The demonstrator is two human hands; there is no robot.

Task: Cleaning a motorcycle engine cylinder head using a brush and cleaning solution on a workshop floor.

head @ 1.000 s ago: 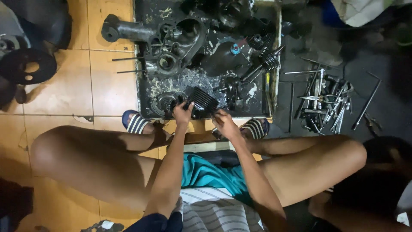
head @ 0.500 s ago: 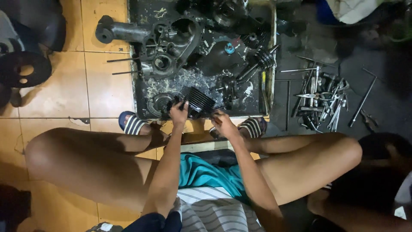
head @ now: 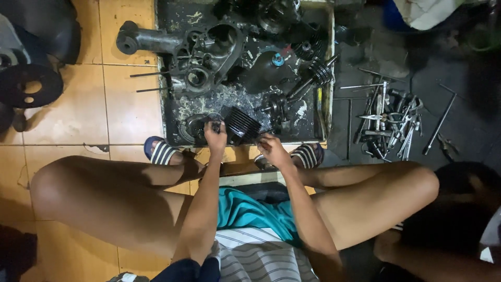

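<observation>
Nearest the camera lie striped cloth and teal shorts between two bent knees. Beyond them the left hand and the right hand both grasp a black finned cylinder, which sits at the near edge of a dark, grimy tray, between two striped sandals. Farther in, a grey engine casing and a finned shaft crowd the tray. To the right, loose metal tools lie on the dark floor; a black disc rests on tiles at left.
</observation>
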